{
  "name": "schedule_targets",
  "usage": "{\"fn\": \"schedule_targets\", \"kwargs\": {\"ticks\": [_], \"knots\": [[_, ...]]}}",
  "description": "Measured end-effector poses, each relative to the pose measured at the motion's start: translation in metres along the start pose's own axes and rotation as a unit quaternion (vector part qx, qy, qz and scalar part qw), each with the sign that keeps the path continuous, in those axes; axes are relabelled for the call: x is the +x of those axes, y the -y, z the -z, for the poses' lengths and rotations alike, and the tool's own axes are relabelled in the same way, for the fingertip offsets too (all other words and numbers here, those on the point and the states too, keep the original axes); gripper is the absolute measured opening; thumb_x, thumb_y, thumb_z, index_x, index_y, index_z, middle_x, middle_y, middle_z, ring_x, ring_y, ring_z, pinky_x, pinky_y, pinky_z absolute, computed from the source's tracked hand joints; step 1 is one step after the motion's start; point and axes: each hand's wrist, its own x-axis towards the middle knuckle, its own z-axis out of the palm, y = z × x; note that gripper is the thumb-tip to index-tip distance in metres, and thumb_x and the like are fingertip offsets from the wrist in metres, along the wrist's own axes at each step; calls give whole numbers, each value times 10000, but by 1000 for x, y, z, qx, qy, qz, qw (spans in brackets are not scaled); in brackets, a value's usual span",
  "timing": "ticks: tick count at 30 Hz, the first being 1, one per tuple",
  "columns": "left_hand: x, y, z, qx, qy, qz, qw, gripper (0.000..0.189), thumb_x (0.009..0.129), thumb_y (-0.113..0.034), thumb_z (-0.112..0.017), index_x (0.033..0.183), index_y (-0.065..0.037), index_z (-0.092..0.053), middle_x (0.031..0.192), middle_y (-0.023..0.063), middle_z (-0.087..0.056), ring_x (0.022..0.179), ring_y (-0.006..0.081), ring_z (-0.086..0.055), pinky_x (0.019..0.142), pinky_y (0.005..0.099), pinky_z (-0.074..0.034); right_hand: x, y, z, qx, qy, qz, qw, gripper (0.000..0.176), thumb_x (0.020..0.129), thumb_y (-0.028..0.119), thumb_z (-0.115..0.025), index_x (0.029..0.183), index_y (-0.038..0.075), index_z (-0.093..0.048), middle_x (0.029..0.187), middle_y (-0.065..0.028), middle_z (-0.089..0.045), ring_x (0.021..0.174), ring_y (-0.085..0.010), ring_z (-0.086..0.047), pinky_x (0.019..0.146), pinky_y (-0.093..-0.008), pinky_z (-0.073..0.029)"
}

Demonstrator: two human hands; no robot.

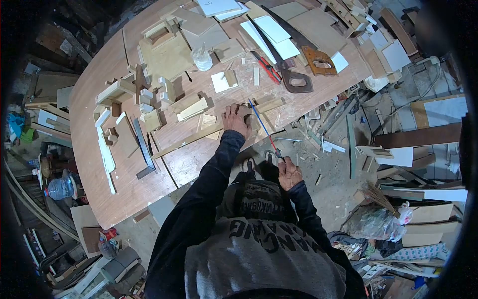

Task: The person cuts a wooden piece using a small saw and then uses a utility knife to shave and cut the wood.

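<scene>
My left hand grips a long wooden strip and presses it against the tabletop, near the table's edge. Closed around the handle of a slim hacksaw with a blue and red frame is my right hand, out past the edge. The saw's far end crosses the strip just right of my left fingers. Beneath the strip lies a small flat piece of pale wood. A short pale block rests beyond it.
Two handsaws with a dark handle and a brown handle lie at the back right, by red pliers. A clear plastic container stands mid-table. A try square lies left. Offcuts litter the floor.
</scene>
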Motion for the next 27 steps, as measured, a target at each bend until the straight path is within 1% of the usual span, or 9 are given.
{"fn": "schedule_targets", "kwargs": {"ticks": [4,7,12,13,16,20,24,26,27], "knots": [[1,-2,4,-23,-7,0,1000,478,619,-267,-684,1031,-55,-565,1120,97,-444,1065,274,-371,873,406,-308,0,20,17,-1,25,-28,999,246,868,197,-450,1099,128,-497,1088,-111,-522,750,-317,-615,652,-430,-498],[-1,-3,10,-19,11,-5,1000,486,605,-258,-697,1024,-50,-564,1127,95,-439,1065,273,-371,874,406,-308,9,29,15,-2,65,-84,994,253,891,225,-416,1104,106,-485,1011,-158,-562,752,-355,-602,678,-452,-489],[-2,-2,8,-9,-2,-19,1000,491,566,-226,-716,998,-57,-555,1112,88,-440,1052,271,-377,854,412,-314,36,28,-23,88,-14,-126,988,258,907,263,-384,1006,56,-503,796,-235,-591,769,-419,-570,697,-489,-459],[-2,0,6,-8,-2,-19,1000,491,566,-226,-716,998,-57,-555,1112,88,-440,1052,271,-377,854,412,-314,40,41,-4,78,41,-156,984,267,909,267,-375,997,44,-492,801,-230,-594,762,-420,-574,705,-487,-461],[0,2,9,-24,-25,-45,998,479,576,-230,-715,996,-64,-557,1097,90,-446,1041,269,-382,832,417,-319,21,42,10,46,5,-63,997,234,899,265,-421,1058,97,-456,775,-217,-613,739,-417,-587,684,-492,-456],[3,4,5,-14,-7,-38,999,403,644,-240,-686,996,-79,-572,1075,87,-454,1026,266,-391,817,418,-323,4,34,8,66,70,-147,984,249,897,255,-414,1078,85,-437,773,-220,-607,730,-421,-584,685,-501,-451],[2,3,2,-24,-27,-42,998,336,671,-233,-671,960,-78,-596,1077,80,-455,1032,262,-391,816,424,-329,35,8,-44,61,87,-117,988,279,892,220,-406,1093,29,-435,795,-201,-594,767,-380,-594,698,-452,-452],[3,4,-4,-25,-36,-35,998,325,676,-231,-669,955,-77,-603,1081,80,-459,1035,264,-393,819,426,-332,48,-24,-98,178,47,-83,979,274,887,205,-417,1087,18,-437,759,-194,-576,808,-363,-589,701,-419,-455],[3,3,-7,-28,-45,-19,998,315,680,-229,-666,950,-77,-609,1085,80,-462,1039,266,-394,821,429,-335,44,23,-28,83,23,-95,992,276,887,201,-422,1104,31,-435,760,-193,-574,839,-355,-583,703,-401,-457]]}}
